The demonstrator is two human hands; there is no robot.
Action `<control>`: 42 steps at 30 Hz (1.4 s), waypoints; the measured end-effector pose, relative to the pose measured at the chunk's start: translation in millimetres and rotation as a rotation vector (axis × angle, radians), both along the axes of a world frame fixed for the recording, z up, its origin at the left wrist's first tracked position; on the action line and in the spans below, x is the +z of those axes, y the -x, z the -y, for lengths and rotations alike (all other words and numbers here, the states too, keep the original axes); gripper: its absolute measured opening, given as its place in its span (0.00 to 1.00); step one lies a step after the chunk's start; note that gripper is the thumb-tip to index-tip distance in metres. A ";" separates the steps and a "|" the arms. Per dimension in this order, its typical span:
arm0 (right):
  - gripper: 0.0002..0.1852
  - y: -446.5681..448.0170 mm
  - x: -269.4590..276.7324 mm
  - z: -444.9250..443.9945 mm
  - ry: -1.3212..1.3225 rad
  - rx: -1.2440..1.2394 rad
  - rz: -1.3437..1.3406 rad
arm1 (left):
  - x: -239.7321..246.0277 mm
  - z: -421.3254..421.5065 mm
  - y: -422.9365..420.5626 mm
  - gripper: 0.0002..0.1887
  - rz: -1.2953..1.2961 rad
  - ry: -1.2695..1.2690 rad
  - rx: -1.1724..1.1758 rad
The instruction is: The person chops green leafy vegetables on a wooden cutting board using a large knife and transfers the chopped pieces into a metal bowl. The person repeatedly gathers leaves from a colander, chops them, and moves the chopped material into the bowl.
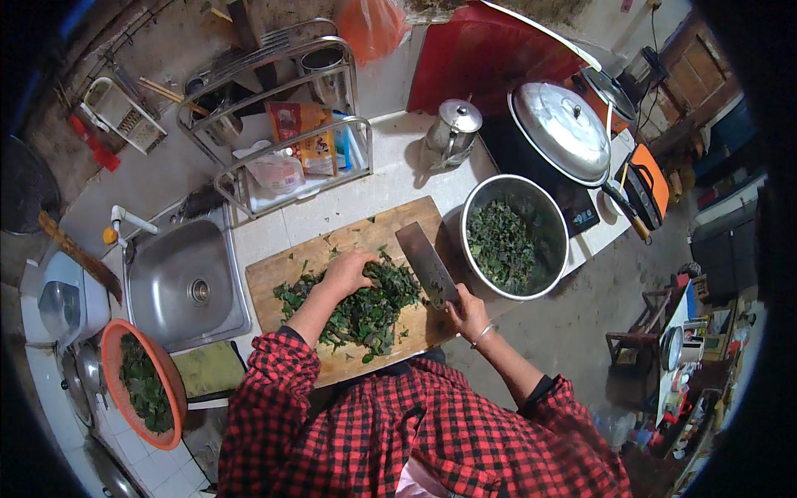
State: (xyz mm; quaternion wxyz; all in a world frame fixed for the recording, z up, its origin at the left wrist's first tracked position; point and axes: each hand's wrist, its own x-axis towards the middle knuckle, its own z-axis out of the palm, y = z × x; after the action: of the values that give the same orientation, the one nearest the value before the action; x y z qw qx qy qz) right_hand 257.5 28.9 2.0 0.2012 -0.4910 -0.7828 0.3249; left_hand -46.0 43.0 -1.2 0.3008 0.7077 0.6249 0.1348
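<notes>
Chopped leafy greens [373, 317] lie in a loose heap on a wooden cutting board [274, 274]. My left hand [348, 272] rests on the heap from above, its fingertips partly hidden among the leaves. In my right hand [468, 314] is the handle of a cleaver [428, 264], its broad blade over the right part of the board, beside the greens. Bits of leaf cling to the blade. Just right of the cleaver stands a deep metal pot [551, 274] with chopped greens [503, 243] inside.
Left of the board is a steel sink [168, 280]; an orange plastic basket [177, 398] of leaves stands nearer me. Behind the board are a metal rack [292, 140] and a metal kettle [453, 134]. A lidded wok [560, 134] sits on the black cooktop [576, 202] at the right.
</notes>
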 end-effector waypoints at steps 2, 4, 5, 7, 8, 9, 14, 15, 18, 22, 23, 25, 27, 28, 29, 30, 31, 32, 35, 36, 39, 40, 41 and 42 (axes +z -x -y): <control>0.13 -1.1 -1.8 0.0 0.003 -0.011 -0.002 | -0.5 12.5 -8.5 0.20 -0.006 -0.178 -0.092; 0.14 -1.3 -2.8 0.8 -0.091 -0.011 -0.038 | -0.2 29.0 -20.4 0.15 -0.006 -0.370 -0.146; 0.13 -1.4 -2.8 1.6 -0.062 -0.021 -0.036 | 0.2 40.3 -25.0 0.11 -0.051 -0.421 -0.189; 0.13 -1.1 -2.5 3.8 0.028 -0.054 -0.013 | 0.3 63.5 -33.5 0.08 -0.023 -0.534 -0.235; 0.13 -1.0 -2.2 5.3 -0.003 -0.035 -0.010 | 0.2 74.2 -37.1 0.08 -0.032 -0.559 -0.259; 0.13 -0.8 -1.8 6.8 -0.001 -0.030 0.013 | 0.1 84.7 -40.6 0.08 -0.042 -0.584 -0.284; 0.14 1.7 -2.4 12.4 0.003 -0.025 0.050 | 0.1 132.4 -51.0 0.29 -0.047 -0.357 -0.281; 0.14 2.7 -2.9 13.1 -0.025 -0.016 0.034 | -1.5 136.4 -50.6 0.29 -0.054 -0.364 -0.281; 0.14 5.7 -3.5 14.6 -0.035 -0.012 0.026 | -9.7 139.7 -47.4 0.28 -0.087 -0.372 -0.263; 0.14 9.1 -1.1 15.9 0.026 -0.030 0.056 | -20.3 121.6 -42.7 0.21 -0.027 -0.503 -0.109; 0.14 10.2 -0.2 15.9 0.029 -0.028 0.049 | -20.1 116.1 -39.6 0.21 0.005 -0.484 -0.066; 0.14 12.0 1.6 15.4 0.065 -0.030 0.059 | -16.5 102.3 -31.9 0.21 0.070 -0.447 0.019; 0.14 14.6 2.3 14.4 0.050 -0.018 0.029 | -10.7 85.3 -24.3 0.21 0.325 -0.359 0.261; 0.13 15.9 2.4 14.2 0.071 -0.022 0.031 | -7.5 77.5 -16.7 0.19 0.372 -0.217 0.391; 0.13 17.0 2.2 14.1 0.032 -0.004 0.017 | -5.1 71.8 -9.0 0.16 0.420 -0.064 0.519; 0.13 17.9 2.0 14.2 0.023 0.003 0.020 | -3.9 63.5 -1.3 0.15 0.266 -0.082 0.520; 0.13 19.1 1.5 14.1 0.031 0.006 0.035 | -4.1 56.8 4.7 0.14 0.103 -0.058 0.528; 0.13 19.8 1.1 14.2 0.031 0.019 0.024 | -5.6 58.8 7.6 0.16 -0.068 -0.252 0.502; 0.14 24.7 1.4 13.5 0.056 0.056 0.031 | -15.1 56.4 14.6 0.19 -0.123 -0.264 0.597; 0.14 27.6 2.6 13.4 0.042 0.071 0.038 | -18.2 56.2 17.3 0.20 -0.120 -0.253 0.600; 0.14 37.6 12.8 12.6 0.024 0.153 0.111 | -23.6 57.7 18.3 0.20 0.066 -0.213 0.573; 0.14 43.1 18.0 14.0 0.024 0.165 0.149 | -23.8 60.3 14.5 0.20 0.073 -0.208 0.582; 0.14 48.7 24.4 15.4 0.023 0.178 0.187 | -23.0 65.1 8.7 0.19 0.150 -0.108 0.648; 0.11 52.6 32.6 17.4 -0.047 0.222 0.158 | -21.5 68.3 2.9 0.19 0.176 -0.141 0.692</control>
State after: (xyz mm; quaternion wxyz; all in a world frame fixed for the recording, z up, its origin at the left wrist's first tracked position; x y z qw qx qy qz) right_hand 204.9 11.6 34.6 0.1135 -0.4207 -0.8531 0.2868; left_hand -48.9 -25.3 -22.7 0.2405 0.4589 0.7884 0.3317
